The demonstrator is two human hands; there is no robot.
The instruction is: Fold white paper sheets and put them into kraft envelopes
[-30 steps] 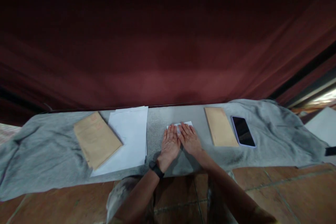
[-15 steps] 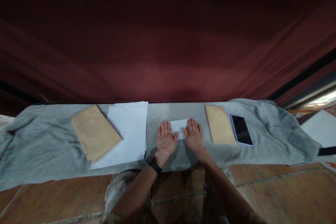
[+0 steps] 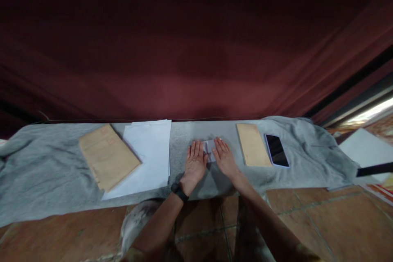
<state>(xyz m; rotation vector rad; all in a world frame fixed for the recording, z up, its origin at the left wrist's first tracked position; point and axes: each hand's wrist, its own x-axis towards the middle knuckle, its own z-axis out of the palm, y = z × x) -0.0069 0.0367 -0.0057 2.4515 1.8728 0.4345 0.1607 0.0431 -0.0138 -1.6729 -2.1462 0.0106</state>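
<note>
A small folded sheet of white paper (image 3: 209,150) lies on the grey cloth (image 3: 184,131) in front of me. Flat over its left end rests my left hand (image 3: 195,162), fingers stretched out and pointing away from me; a black band circles the wrist. My right hand (image 3: 225,158) lies over the paper's right end, also with its fingers extended. Both hands hide the paper's ends, and only its middle shows between the thumbs.
To the left, brown envelopes (image 3: 109,155) partly cover a stack of white sheets (image 3: 153,155). On the right are another stack of brown envelopes (image 3: 253,145) and a phone (image 3: 276,150). A dark red curtain (image 3: 196,69) hangs behind the cloth-covered surface.
My hands have come slightly closer together, and less of the white paper shows between them. The right hand has turned a little inward. The view has shifted slightly.
</note>
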